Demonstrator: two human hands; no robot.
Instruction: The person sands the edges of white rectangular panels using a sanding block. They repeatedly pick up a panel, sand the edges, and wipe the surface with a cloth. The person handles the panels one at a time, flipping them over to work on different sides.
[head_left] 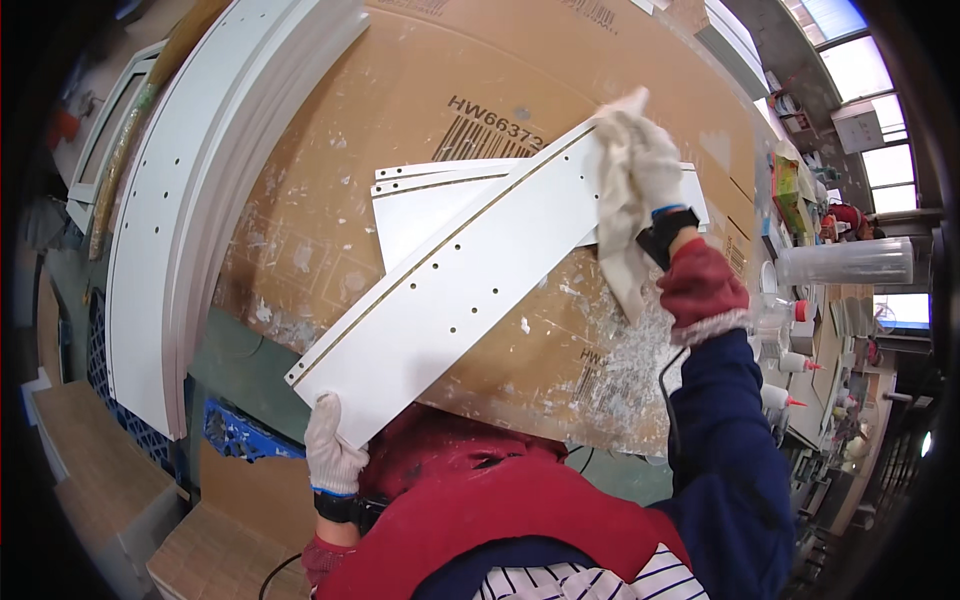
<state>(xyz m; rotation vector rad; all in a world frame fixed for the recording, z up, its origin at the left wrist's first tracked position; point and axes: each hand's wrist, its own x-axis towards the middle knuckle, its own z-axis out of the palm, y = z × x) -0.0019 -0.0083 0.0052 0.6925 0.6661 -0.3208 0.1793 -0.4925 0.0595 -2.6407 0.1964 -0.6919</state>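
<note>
A long white panel (470, 260) with drilled holes and a dark groove along one edge lies slantwise before me. My left hand (335, 447), in a white knit glove, is closed on its near lower end. At the far right end, my right hand (652, 165), gloved too, grips a beige cloth (622, 215) that drapes over the panel and hangs down past its edge. Part of the panel's far end is hidden by the cloth and glove. Beneath it, more white boards (400, 215) with holes and grooves stick out on both sides.
Brown cardboard (310, 190), spattered with white paint, covers the worktable. A stack of white panels (165, 190) stands at the left, near a blue plastic crate (240, 432). To the right are a clear plastic cylinder (850, 262) and several white bottles with red tips (797, 362).
</note>
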